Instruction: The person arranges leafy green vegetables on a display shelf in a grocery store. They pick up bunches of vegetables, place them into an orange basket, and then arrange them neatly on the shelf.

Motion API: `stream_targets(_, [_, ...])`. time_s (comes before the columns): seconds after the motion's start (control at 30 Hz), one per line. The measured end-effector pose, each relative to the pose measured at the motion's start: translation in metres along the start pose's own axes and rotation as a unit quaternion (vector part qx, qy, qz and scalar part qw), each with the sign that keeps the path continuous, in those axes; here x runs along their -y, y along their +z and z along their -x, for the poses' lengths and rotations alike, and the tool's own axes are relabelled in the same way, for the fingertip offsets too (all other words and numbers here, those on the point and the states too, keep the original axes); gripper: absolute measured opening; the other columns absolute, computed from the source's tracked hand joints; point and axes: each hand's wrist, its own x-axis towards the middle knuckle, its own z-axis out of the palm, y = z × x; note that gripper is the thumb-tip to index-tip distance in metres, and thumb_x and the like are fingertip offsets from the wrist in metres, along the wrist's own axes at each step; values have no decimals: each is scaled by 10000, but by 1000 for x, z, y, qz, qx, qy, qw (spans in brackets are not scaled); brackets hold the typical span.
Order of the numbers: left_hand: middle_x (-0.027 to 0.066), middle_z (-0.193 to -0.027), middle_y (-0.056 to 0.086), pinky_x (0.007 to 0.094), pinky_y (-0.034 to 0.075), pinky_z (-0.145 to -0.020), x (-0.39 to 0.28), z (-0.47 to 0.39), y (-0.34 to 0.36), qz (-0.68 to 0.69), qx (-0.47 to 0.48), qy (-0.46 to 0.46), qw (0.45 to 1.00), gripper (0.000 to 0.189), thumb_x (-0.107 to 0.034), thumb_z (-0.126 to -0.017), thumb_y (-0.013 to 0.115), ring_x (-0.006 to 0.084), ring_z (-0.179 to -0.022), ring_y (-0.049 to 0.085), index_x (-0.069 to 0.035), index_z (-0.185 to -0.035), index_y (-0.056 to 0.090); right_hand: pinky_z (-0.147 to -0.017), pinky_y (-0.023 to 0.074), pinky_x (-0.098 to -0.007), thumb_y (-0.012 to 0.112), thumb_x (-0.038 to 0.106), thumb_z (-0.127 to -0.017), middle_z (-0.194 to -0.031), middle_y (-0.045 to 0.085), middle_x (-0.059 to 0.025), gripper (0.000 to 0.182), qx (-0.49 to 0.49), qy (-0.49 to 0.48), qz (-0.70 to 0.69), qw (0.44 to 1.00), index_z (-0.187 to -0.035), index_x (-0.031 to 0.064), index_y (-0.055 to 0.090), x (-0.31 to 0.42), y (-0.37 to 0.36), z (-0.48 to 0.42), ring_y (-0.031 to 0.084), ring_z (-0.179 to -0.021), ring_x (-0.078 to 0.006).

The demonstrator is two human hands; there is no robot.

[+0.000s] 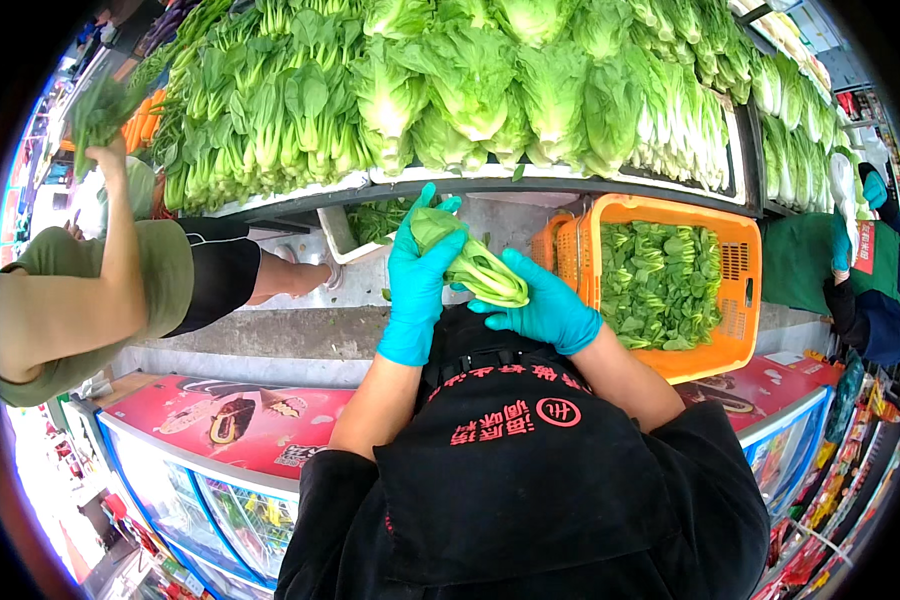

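A bunch of leafy greens (pixel 484 270) with pale green stems is held in front of my apron. My left hand (pixel 420 281), in a teal glove, grips it by the leafy end, thumb laid across the leaves. Around the stem ends curves my right hand (pixel 547 307), gloved alike, its thumb on one side and fingers beneath. To the right stands an orange plastic crate (pixel 679 364) holding packed leafy greens (pixel 660 285). Ahead of my hands is a vegetable display with green stalky bunches (pixel 300 112), heads of lettuce (pixel 469 82) and white-stemmed greens (pixel 679 127).
A person in a green shirt (pixel 157 255) stands at the left, holding greens (pixel 101 116). Under the display sits a white foam box (pixel 337 240) of greens. Chest freezers (pixel 217 495) flank me behind. Another gloved person (pixel 844 232) is at the right.
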Motion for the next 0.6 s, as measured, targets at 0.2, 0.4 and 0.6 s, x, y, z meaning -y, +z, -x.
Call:
stream_targets(0.2, [107, -1219, 607, 326, 484, -913, -4, -16, -19, 36, -4, -48, 998, 504, -128, -888, 619, 172, -1047, 597, -66, -1360, 453, -617, 551, -290, 609, 302, -894, -1059, 670, -129, 422, -49, 14, 87, 995, -1232, 54, 564, 5, 2, 7, 660, -802, -151])
stream_targets(0.4, [56, -1217, 614, 344, 401, -944, 24, -20, -73, -44, -178, -187, 965, 456, -384, -938, 528, 187, -1098, 570, -155, -1332, 503, -587, 536, -284, 650, 227, -857, -960, 669, -110, 450, -176, -43, 372, 910, -1235, 12, 535, 44, 20, 46, 659, -736, -169])
stream_targets(0.6, [47, -1199, 622, 325, 418, -908, 48, 29, -118, -150, -81, -300, 939, 417, -367, -940, 521, 168, -1048, 590, -144, -1292, 544, -718, 535, -364, 699, 148, -790, -959, 668, -165, 414, -311, -352, 846, 252, -1169, 15, 599, 120, 9, 154, 653, -765, -283])
